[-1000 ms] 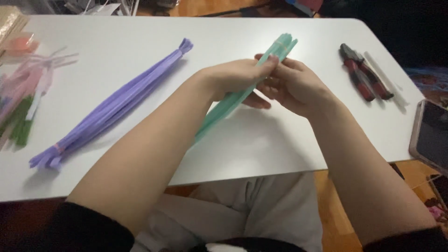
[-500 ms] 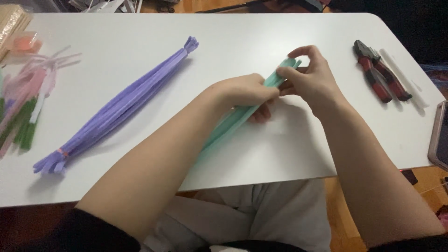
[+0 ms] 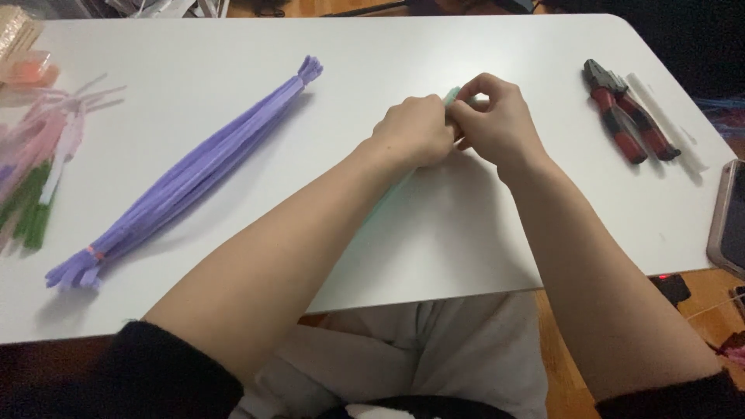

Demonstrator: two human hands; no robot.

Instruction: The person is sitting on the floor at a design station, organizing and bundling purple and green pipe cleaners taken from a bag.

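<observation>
A bundle of mint-green pipe cleaners [image 3: 452,95] lies on the white table [image 3: 434,233]; only its far tip and a sliver beside my left forearm show. My left hand [image 3: 413,128] is closed over the bundle near its far end. My right hand [image 3: 498,124] pinches the same end from the right, fingertips touching my left hand. Most of the green bundle is hidden under my hands and left arm.
A long bundle of purple pipe cleaners [image 3: 194,174] lies diagonally at the left. Pink and green pipe cleaners [image 3: 39,167] sit at the left edge. Red-handled pliers [image 3: 625,120] and a white stick [image 3: 663,120] lie at the right. A phone [image 3: 729,217] rests at the right edge.
Both hands have slid up the green bundle toward its far tip and now cover nearly all of it. The camera view has shifted slightly.
</observation>
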